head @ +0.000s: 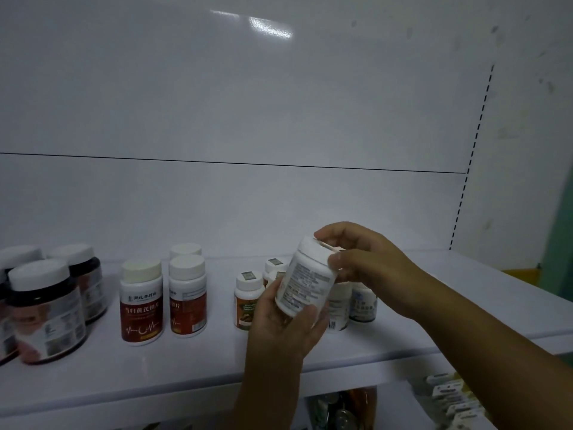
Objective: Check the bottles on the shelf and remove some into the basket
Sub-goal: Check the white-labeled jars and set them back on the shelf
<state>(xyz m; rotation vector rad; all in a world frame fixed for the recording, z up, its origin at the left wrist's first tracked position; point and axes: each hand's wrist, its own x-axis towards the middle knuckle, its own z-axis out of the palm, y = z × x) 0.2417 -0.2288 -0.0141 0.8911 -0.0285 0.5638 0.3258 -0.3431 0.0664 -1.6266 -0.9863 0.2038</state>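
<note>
A white bottle (pixel 305 279) with small print on its label is held tilted above the white shelf (pixel 186 373). My left hand (pixel 279 327) cups its base from below. My right hand (pixel 369 259) grips its white cap from the right. Behind the held bottle stand small white bottles with orange labels (pixel 246 301) and white bottles with blue labels (pixel 362 305). No basket is in view.
Two red-labelled white bottles (pixel 142 305) stand at centre left, with another behind. Dark jars with white lids (pixel 46 311) crowd the shelf's left end. Below the shelf edge, packaged goods (pixel 452 398) show at lower right. The white back panel (pixel 248 103) rises behind.
</note>
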